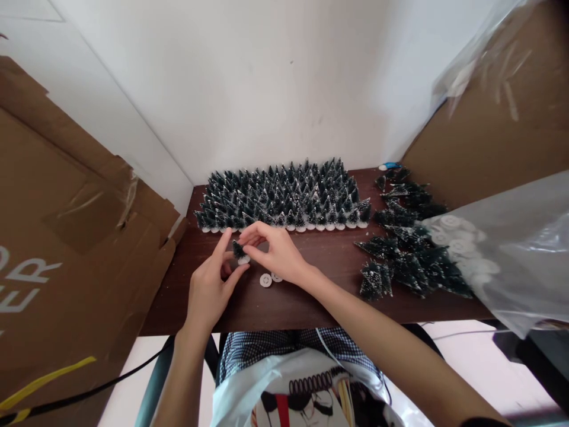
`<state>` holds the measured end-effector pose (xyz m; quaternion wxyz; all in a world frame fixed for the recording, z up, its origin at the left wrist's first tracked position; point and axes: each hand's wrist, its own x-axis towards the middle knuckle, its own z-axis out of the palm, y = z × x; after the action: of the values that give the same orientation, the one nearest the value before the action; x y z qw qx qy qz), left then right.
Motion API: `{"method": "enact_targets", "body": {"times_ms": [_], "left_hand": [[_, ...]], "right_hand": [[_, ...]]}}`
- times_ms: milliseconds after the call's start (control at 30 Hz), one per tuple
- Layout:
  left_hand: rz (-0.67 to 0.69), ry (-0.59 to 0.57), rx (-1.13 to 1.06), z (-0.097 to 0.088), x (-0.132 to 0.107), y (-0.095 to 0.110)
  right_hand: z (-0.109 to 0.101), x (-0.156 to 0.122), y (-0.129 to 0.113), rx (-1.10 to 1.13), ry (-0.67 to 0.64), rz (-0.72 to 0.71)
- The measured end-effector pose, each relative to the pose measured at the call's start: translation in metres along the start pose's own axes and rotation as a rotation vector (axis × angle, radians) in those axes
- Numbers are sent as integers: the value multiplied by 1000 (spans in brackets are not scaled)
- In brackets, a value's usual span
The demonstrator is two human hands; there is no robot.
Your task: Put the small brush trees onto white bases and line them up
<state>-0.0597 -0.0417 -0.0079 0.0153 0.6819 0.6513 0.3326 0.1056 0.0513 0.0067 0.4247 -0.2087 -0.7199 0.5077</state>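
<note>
A small dark green miniature tree (239,249) with a white round base (243,260) is held between my two hands above the table. My left hand (214,286) has its thumb and fingers around the base. From the right, my right hand (272,249) pinches the tree at its side. Just below my right hand lie two loose white discs (265,280), one partly covered by that hand. Behind my hands, dense rows of miniature trees (284,196) stand upright on white bases.
Loose trees without visible bases (411,261) lie in a pile at the right. Next to them, a clear plastic bag (502,255) holds several white discs. Cardboard boxes flank both sides, the left box (80,237) reaching the table edge. A blue item (391,166) lies at the back right.
</note>
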Motion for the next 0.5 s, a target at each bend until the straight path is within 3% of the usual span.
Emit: {"method": "enact_targets", "body": {"times_ms": [367,500], "left_hand": [[-5,-20,-4,-2,2,2],[-72,21,19,-9,10,-7]], "right_hand": [[-2,1,-3,-21,16,10],[-4,1,-3,-33,38,18]]}}
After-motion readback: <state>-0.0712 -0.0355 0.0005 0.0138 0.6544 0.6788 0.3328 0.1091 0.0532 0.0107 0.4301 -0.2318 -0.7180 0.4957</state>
